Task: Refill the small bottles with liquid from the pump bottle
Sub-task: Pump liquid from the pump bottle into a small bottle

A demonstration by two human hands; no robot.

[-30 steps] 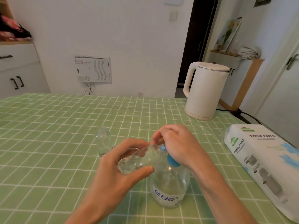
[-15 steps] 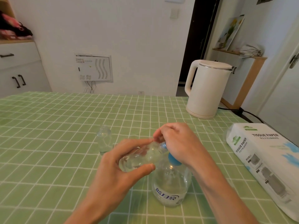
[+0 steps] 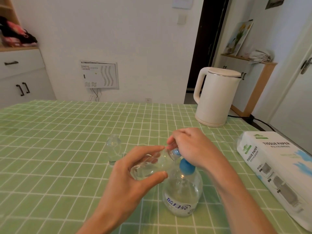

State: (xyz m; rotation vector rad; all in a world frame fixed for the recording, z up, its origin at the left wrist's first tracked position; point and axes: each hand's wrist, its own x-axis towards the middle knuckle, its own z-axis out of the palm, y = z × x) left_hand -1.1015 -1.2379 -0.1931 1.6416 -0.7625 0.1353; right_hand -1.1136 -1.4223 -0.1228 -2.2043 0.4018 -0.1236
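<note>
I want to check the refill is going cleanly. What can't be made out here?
Pump head: head view, mostly covered by the right hand; any flow unseen.
Held small bottle, in the left hand's grip: head view, mouth hidden by the right hand; fill level unclear.
Standing small bottle: head view, contents too faint.
Tissue pack: head view, cut off by the right edge.

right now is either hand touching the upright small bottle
No, the standing small bottle sits on the tablecloth apart from the left hand and right hand.
</note>
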